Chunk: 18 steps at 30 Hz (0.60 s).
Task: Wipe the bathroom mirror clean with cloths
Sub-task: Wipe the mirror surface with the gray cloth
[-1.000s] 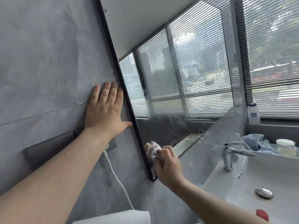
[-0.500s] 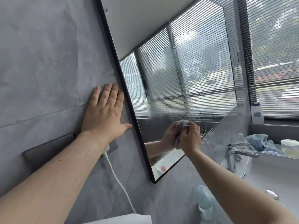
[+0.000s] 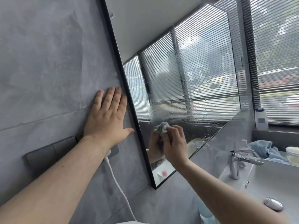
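One small grey cloth [image 3: 161, 127] is bunched against the lower part of the mirror [image 3: 202, 78], pinched in the curled fingers of the right hand [image 3: 175, 143]. That hand and its reflection hide most of the cloth.

The black-framed mirror hangs on the grey wall [image 3: 48, 62] beside the basin [image 3: 267, 183]. A hazy, speckled film covers the glass above and to the right of the cloth.

The left hand [image 3: 106, 120] lies flat on the wall just beside the frame. Its fingers are straight and close together, the thumb is spread toward the frame, and it holds nothing. Its wrist covers part of a dark panel [image 3: 48, 152], and a white cable [image 3: 116, 175] runs down the wall from there.

To the right stands a chrome tap [image 3: 237, 160], with a metal plug [image 3: 273, 203] in the basin. Behind the tap, a blue cloth [image 3: 262, 148] lies crumpled next to a round tub [image 3: 292, 155]. A white bottle [image 3: 260, 119] stands on the sill under the blinds [image 3: 278, 62].
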Each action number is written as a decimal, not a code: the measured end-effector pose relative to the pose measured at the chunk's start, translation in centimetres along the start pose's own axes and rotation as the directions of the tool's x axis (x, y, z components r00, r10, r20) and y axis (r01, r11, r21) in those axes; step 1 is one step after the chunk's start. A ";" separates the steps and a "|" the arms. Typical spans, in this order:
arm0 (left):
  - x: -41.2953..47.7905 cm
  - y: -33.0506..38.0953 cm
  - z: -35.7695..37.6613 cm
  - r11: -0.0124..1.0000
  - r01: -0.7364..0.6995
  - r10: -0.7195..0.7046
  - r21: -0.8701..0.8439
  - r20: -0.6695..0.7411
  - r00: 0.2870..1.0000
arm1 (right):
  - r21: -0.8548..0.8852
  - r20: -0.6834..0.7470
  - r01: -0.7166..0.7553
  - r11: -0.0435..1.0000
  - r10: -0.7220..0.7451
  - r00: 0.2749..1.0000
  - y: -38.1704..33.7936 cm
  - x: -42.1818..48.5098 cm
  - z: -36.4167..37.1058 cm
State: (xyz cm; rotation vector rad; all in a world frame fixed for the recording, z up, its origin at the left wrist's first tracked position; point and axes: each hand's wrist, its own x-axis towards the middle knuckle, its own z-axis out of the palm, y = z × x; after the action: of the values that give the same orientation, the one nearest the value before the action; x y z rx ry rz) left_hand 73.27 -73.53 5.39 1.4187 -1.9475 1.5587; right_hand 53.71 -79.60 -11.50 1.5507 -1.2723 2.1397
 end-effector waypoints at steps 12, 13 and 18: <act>0.0 0.0 0.2 1.000 0.001 -0.002 -0.013 -0.024 1.000 | -0.021 -0.197 -0.408 0.913 0.396 0.897 4.6 5.0 -0.8; 0.0 0.0 0.3 1.000 -0.001 0.001 -0.013 -0.019 1.000 | 0.024 -0.227 -0.544 0.839 0.535 0.814 5.7 5.8 -1.4; -0.1 0.0 0.2 1.000 -0.005 0.005 -0.031 -0.021 1.000 | 0.024 -0.211 -0.684 0.729 0.672 0.709 6.5 7.1 -1.8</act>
State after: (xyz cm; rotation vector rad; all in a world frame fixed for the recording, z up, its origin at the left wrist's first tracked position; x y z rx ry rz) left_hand 73.38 -73.63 5.26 1.3809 -1.9563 1.5323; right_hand 45.52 -84.33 -8.98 0.8457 -2.0346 2.5416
